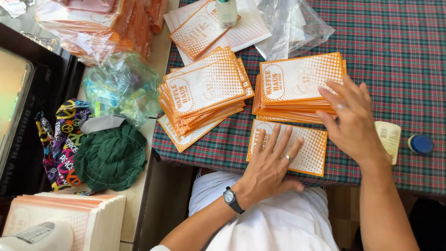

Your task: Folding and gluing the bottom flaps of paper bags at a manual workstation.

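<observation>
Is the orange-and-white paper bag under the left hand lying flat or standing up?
Flat. The orange-and-white paper bag lies spread on the plaid tablecloth, with the left hand pressed palm-down on it.

The left hand (269, 162) covers the middle of the single orange bag (312, 151) near the tablecloth's (399, 56) front edge; the right hand (353, 121) hides the neat stack's (297, 88) right end; the bottle's (226, 11) top is cut off at the top edge.

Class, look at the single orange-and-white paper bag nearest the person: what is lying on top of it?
The left hand lies flat on the single bag, fingers spread, covering its left half. The dotted right half is bare. The print beneath the palm is hidden. The right hand touches the neighbouring stack instead.
</observation>
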